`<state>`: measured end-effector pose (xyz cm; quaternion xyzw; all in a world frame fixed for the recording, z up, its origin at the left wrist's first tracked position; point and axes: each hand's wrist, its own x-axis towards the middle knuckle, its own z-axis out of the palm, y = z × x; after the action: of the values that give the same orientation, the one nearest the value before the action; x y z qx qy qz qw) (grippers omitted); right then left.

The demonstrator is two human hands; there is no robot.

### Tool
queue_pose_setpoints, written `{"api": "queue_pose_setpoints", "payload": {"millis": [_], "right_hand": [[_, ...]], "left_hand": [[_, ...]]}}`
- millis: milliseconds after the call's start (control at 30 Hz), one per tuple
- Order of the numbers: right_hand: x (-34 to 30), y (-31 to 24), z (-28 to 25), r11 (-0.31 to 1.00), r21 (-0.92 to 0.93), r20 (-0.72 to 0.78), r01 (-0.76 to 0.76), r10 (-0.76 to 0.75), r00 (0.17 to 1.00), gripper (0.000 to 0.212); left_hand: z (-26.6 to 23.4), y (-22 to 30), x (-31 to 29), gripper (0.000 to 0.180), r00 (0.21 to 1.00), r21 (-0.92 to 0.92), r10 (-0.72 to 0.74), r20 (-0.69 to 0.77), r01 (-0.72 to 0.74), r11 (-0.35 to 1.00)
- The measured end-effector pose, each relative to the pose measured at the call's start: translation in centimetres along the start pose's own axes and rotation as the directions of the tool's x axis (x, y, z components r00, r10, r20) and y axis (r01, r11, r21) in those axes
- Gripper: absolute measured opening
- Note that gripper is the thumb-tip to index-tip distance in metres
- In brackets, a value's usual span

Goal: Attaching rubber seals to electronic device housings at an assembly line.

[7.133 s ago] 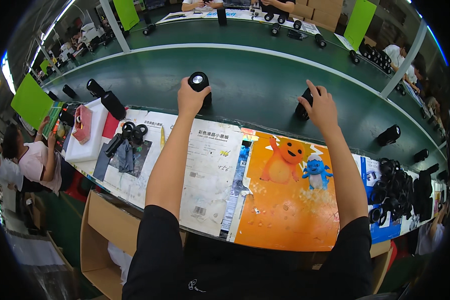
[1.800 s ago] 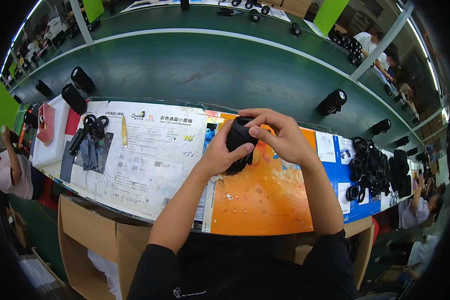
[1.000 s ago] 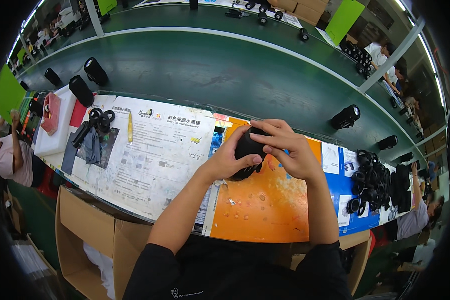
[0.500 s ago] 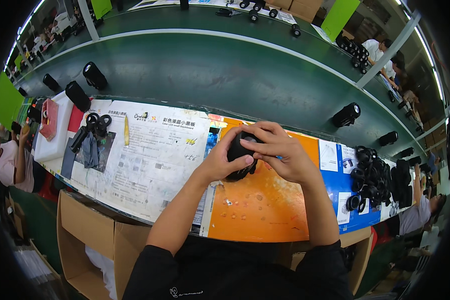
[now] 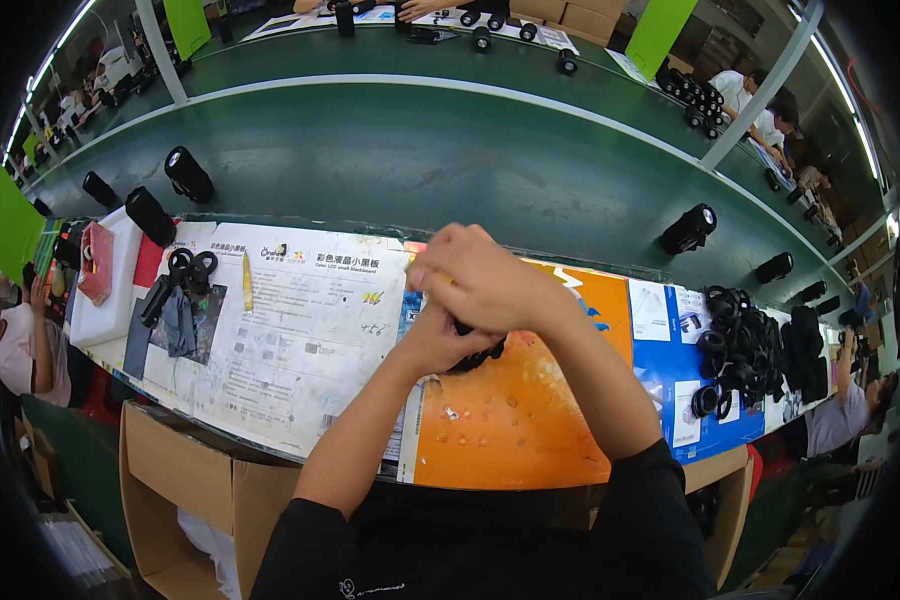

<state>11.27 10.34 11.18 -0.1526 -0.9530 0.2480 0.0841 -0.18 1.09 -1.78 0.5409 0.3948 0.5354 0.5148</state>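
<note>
Open cardboard box (image 5: 180,470): below the bench edge at lower left, with white material inside.
Orange sheet (image 5: 510,430): flat on the bench beneath the hands; a worn white sheet (image 5: 280,360) lies to its left.
Black cylinder (image 5: 478,358): at the upper left part of the orange sheet, mostly hidden by both hands; its lower side shows below the left hand. Half a second ago its top was partly visible; now it is covered. Whether its base touches the sheet cannot be told.
Left hand (image 5: 438,340): fingers closed around the cylinder, much as in the preceding view.
Right hand (image 5: 480,285): changed most; its fingers, formerly spread over the cylinder's top, are now curled and the hand crosses above the left one. What the fingertips grip, if anything, cannot be told.
Bench, left: a slim yellow tool (image 5: 248,282), a grey cloth (image 5: 178,325) and a white foam tray (image 5: 110,300), unmoved.
Bench, right: a heap of black rings (image 5: 740,345), partly on a blue sheet (image 5: 645,350).
Green surface (image 5: 420,170): bears several upright or tilted black units, one (image 5: 688,229) at right, another (image 5: 188,174) at left.
Far side: a co-worker's hand (image 5: 425,9), newly in view, beyond the pale rail (image 5: 450,81).
</note>
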Motion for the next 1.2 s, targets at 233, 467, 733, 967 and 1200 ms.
{"api": "queue_pose_setpoints", "payload": {"millis": [233, 467, 733, 967, 1200], "right_hand": [[0.2, 0.8, 0.1, 0.993, 0.052, 0.117, -0.106, 0.1, 0.988, 0.043], [0.3, -0.3, 0.2, 0.987, 0.082, 0.028, -0.14, 0.138, 0.99, 0.034], [-3.7, 4.4, 6.3, 0.813, 0.579, -0.587, -0.067, 0.473, 0.657, 0.031], [-4.5, -0.2, 10.9, 0.087, 0.996, -0.086, 0.037, 0.668, 0.739, 0.044], [-0.5, 7.4, 2.0, 0.97, 0.094, -0.721, -0.223, 0.221, 0.657, 0.051]], "left_hand": [[0.3, 0.6, 0.2, 0.048, 1.0, 0.003, -0.018, -0.019, 0.018, 1.0], [-0.1, -0.4, 0.0, 0.052, 0.993, 0.016, 0.06, -0.102, -0.058, 0.998], [-1.1, -0.9, 1.2, 0.06, 0.958, -0.446, 0.053, -0.282, -0.18, 0.877], [-3.0, 1.9, 0.8, 0.06, 0.895, -0.511, 0.069, -0.441, -0.313, 0.801], [-1.2, 13.5, -5.7, 0.025, 0.112, 0.76, 0.891, -0.439, -0.482, 0.435]]}}
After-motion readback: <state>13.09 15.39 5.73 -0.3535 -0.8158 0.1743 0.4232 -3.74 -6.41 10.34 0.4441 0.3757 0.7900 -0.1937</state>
